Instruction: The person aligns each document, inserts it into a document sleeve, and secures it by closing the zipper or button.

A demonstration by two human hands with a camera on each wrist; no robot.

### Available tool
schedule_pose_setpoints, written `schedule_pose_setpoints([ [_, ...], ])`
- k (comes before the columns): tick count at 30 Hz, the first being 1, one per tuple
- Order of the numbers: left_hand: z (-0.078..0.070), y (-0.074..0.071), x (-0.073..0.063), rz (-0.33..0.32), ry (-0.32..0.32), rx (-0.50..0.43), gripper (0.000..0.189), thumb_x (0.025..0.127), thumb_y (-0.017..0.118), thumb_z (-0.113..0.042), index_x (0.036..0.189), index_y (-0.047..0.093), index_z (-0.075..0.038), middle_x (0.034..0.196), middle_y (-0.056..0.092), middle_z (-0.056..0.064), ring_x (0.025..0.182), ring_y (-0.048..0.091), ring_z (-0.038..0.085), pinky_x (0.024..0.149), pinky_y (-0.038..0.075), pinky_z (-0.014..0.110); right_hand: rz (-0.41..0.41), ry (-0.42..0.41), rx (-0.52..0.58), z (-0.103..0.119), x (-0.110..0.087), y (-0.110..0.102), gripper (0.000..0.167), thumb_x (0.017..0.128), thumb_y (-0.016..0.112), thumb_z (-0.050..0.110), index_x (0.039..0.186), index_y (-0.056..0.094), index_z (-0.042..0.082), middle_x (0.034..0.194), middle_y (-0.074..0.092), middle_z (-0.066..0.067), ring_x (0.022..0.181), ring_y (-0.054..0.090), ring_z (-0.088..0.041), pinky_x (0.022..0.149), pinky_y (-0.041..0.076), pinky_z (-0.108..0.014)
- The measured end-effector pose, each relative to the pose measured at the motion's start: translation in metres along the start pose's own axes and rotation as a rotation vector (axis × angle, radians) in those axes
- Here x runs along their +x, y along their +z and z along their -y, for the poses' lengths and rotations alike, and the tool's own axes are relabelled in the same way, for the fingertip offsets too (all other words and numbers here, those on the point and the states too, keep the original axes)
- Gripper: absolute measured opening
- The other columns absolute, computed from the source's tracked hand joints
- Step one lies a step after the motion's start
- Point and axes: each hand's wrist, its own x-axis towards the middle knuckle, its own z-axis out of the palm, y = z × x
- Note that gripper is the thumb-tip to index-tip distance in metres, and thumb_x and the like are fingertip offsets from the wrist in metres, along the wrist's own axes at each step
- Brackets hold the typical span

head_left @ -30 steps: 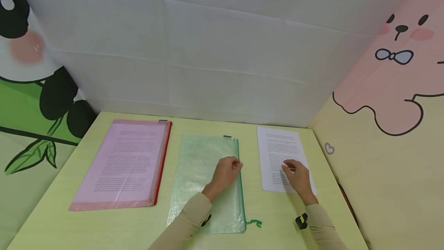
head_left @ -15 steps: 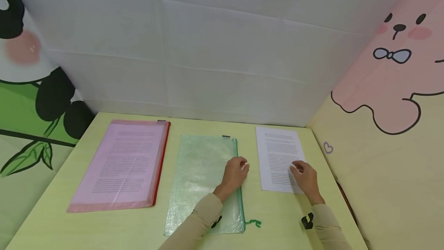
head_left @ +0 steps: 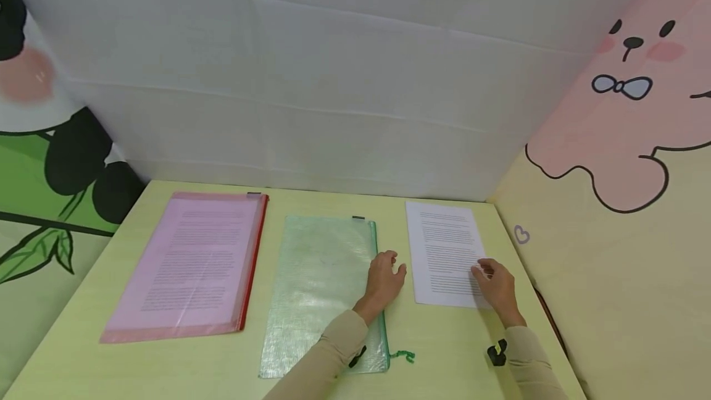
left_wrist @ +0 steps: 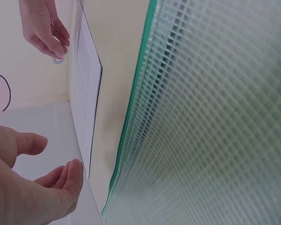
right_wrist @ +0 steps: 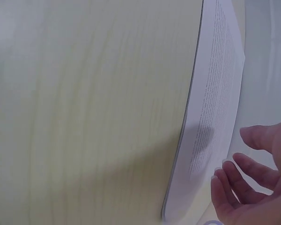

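Nearest you, your left sleeve [head_left: 328, 357] crosses the near part of a green pouch [head_left: 311, 289] that lies flat on the table [head_left: 444, 344]. At the pouch's four o'clock, a green cord [head_left: 402, 355] trails onto the tabletop. Your right sleeve [head_left: 530, 357] comes in from five o'clock.

Your left hand [head_left: 385, 279] hovers at the pouch's three o'clock, by its darker green edge. Its thumb stands clear of the bent fingers, leaving a moderate gap with nothing in it. Your right hand [head_left: 498, 289] hangs over the four o'clock edge of a printed sheet [head_left: 444, 252]; its fingers curve loosely, the thumb a little apart, and it grips nothing. In the right wrist view, a shadow falls across the sheet and tabletop.

The sheet lies flat between two and three o'clock of the pouch, well clear of it. At nine o'clock of the pouch is a pink folder [head_left: 194, 264], a printed page showing through and a red strip along its three o'clock side.

Farthest off, a pale wall [head_left: 333, 79] rises at twelve, with a pink bear [head_left: 633, 91] painted at two.
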Motion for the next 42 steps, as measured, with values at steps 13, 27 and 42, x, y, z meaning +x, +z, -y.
schedule_pose_setpoints([
  [13, 0.0, 0.016, 0.0, 0.078, -0.09, -0.046, 0.039, 0.095, 0.066, -0.008, 0.125, 0.06, 0.016, 0.113, 0.065, 0.024, 0.107, 0.063, 0.037, 0.092, 0.054, 0.048, 0.062, 0.097, -0.03, -0.008, 0.003, -0.013, 0.045, 0.1, 0.062, 0.011, 0.133, 0.05, -0.018, 0.129, 0.054, -0.04, 0.121, 0.052, -0.051, 0.102, 0.043, -0.059],
  [27, -0.002, 0.027, -0.003, 0.159, -0.183, -0.119, 0.048, 0.096, 0.064, -0.011, 0.134, 0.054, 0.017, 0.127, 0.06, 0.031, 0.121, 0.058, 0.044, 0.1, 0.051, 0.052, 0.072, 0.143, -0.065, -0.017, 0.004, -0.011, 0.049, 0.099, 0.062, 0.013, 0.133, 0.048, -0.019, 0.126, 0.053, -0.041, 0.118, 0.051, -0.051, 0.101, 0.042, -0.061],
  [42, -0.002, 0.031, -0.005, 0.251, -0.223, -0.18, 0.046, 0.1, 0.057, -0.009, 0.141, 0.053, 0.01, 0.131, 0.062, 0.026, 0.122, 0.062, 0.039, 0.1, 0.052, 0.051, 0.09, 0.23, -0.011, -0.012, 0.007, -0.014, 0.048, 0.1, 0.062, 0.018, 0.131, 0.053, -0.017, 0.128, 0.057, -0.038, 0.117, 0.056, -0.05, 0.098, 0.047, -0.058],
])
